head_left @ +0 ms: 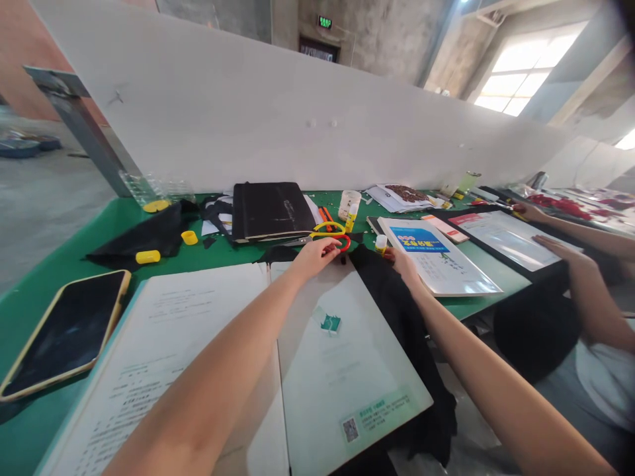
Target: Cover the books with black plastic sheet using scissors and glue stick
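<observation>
My left hand (314, 256) reaches over the open white book (208, 344) and rests at the red handle of a pair of scissors (331, 235) with yellow and red loops; its fingers curl at the handle. My right hand (403, 263) lies on a strip of black fabric (397, 311) that runs down the book's right edge, beside a small glue stick (380, 244). Its fingers are bent and mostly hidden. A small green scrap (330, 323) lies on the right page.
A phone in a yellow case (64, 330) lies at the left on the green table (59, 264). Behind are a black notebook (268, 210), yellow caps (147, 256), a white jar (348, 203) and a blue leaflet (436, 258). Another person's arms (580, 277) work at the right.
</observation>
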The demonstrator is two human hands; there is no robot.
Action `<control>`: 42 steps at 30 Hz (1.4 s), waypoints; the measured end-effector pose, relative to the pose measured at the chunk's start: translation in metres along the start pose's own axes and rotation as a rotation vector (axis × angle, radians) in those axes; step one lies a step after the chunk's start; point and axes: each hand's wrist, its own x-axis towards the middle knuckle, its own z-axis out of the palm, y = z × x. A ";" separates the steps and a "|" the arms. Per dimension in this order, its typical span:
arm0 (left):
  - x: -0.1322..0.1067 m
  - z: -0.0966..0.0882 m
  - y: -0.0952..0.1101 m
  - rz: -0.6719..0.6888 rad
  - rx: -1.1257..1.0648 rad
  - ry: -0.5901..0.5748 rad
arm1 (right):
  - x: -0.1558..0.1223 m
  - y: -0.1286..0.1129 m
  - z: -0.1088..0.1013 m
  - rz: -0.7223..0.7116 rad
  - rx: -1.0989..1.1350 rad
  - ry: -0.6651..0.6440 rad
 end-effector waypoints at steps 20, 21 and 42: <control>-0.002 -0.004 0.008 -0.115 0.459 0.106 | -0.062 -0.013 -0.020 0.091 -0.017 0.102; -0.003 -0.003 0.010 -0.131 0.502 0.103 | -0.065 -0.017 -0.022 0.111 -0.005 0.062; -0.002 0.001 0.034 0.038 0.651 -0.248 | -0.031 -0.068 -0.003 0.086 0.578 -0.298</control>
